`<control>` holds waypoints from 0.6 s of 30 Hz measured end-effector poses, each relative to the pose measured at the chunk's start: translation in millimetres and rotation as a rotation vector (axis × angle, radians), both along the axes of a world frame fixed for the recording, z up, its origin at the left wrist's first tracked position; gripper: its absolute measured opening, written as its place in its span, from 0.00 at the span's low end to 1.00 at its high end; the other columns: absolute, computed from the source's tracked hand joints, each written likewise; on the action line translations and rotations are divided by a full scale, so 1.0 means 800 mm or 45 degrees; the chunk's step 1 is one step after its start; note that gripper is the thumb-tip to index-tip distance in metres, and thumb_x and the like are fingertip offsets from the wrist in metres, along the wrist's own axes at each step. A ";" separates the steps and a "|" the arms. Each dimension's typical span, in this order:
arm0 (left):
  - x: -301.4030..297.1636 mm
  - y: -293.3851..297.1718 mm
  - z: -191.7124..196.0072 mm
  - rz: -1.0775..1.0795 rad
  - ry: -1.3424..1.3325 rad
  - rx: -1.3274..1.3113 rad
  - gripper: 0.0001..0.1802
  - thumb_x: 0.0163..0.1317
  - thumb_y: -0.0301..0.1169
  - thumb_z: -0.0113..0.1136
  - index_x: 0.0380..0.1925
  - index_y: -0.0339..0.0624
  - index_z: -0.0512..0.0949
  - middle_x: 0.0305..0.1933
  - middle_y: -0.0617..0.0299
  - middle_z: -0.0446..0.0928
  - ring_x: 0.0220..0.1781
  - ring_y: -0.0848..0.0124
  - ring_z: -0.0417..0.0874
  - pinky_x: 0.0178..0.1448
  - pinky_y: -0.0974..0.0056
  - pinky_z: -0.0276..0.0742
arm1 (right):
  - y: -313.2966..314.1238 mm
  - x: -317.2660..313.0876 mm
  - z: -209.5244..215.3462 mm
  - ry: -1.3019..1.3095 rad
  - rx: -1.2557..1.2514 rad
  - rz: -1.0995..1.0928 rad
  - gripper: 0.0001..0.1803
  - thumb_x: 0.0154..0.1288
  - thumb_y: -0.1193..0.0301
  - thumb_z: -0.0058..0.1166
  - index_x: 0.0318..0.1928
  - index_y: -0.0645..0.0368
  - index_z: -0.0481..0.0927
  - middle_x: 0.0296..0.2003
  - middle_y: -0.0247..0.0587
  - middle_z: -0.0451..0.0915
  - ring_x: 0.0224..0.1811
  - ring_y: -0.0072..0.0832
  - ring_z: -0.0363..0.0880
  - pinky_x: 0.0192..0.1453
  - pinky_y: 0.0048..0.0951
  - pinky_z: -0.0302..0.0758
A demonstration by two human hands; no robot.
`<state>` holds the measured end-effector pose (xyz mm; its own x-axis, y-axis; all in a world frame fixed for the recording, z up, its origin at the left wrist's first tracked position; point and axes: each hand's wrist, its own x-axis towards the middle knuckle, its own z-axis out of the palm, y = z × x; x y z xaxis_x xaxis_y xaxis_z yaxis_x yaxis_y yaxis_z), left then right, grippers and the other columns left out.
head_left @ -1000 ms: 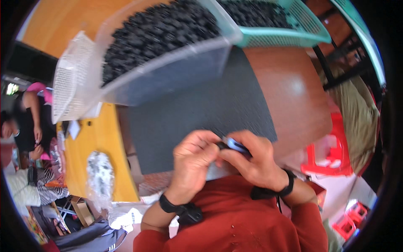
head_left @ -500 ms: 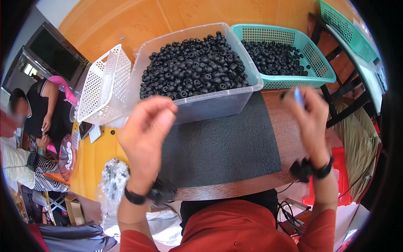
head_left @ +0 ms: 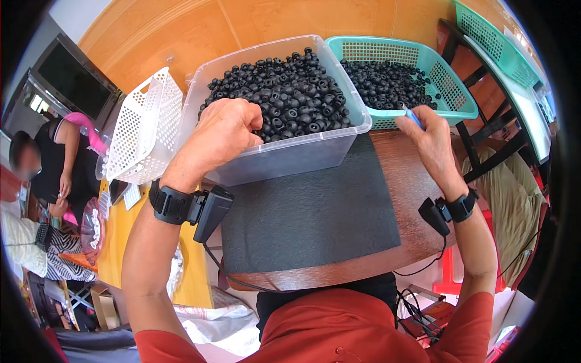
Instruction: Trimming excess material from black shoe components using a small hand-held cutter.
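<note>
My left hand [head_left: 227, 124] reaches over the near left wall of a clear plastic bin [head_left: 290, 154] heaped with small round black parts [head_left: 284, 91], each with a hole. Its fingers are curled down at the parts; what they pinch, if anything, is hidden. On the right, my right hand [head_left: 433, 133] is closed around a slim blue tool [head_left: 414, 118], apparently with a small pale tip. That hand is at the near rim of a green basket [head_left: 417, 115], which contains similar black parts [head_left: 387, 85].
A black mat [head_left: 308, 212] covers part of the brown table [head_left: 393, 157]. To the bin's left stands a white perforated basket [head_left: 145, 133]. Cabled black devices [head_left: 212, 212] are strapped on both wrists. A person [head_left: 54, 157] sits at far left.
My left hand has moved up and forward from over the table to the parts in the bin. My right hand has shifted slightly left and farther away, still with the blue tool.
</note>
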<state>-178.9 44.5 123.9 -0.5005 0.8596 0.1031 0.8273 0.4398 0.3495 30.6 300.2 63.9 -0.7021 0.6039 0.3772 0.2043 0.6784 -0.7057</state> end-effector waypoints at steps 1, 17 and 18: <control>0.001 0.002 0.001 -0.084 0.103 -0.019 0.08 0.42 0.22 0.65 0.26 0.33 0.78 0.26 0.51 0.79 0.33 0.55 0.82 0.37 0.57 0.74 | -0.003 0.005 -0.004 0.019 -0.065 0.033 0.15 0.60 0.66 0.60 0.31 0.69 0.78 0.18 0.36 0.69 0.22 0.20 0.64 0.26 0.28 0.64; -0.001 0.004 0.005 -0.219 0.185 -0.111 0.09 0.43 0.21 0.64 0.26 0.34 0.76 0.25 0.53 0.76 0.29 0.59 0.78 0.35 0.60 0.74 | -0.066 0.047 -0.019 0.017 -0.295 0.183 0.11 0.61 0.68 0.61 0.32 0.65 0.77 0.19 0.32 0.69 0.22 0.17 0.65 0.24 0.25 0.64; -0.002 0.002 0.005 -0.211 0.164 -0.108 0.09 0.43 0.21 0.64 0.28 0.34 0.76 0.27 0.53 0.77 0.30 0.59 0.78 0.36 0.60 0.74 | -0.069 0.049 -0.019 0.017 -0.321 0.192 0.11 0.61 0.68 0.61 0.32 0.65 0.77 0.19 0.32 0.70 0.22 0.16 0.65 0.24 0.24 0.64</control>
<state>-180.2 46.4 127.6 -0.3390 0.9373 0.0807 0.9261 0.3175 0.2037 69.9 244.6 49.1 -0.7871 0.5688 0.2384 0.1038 0.5032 -0.8579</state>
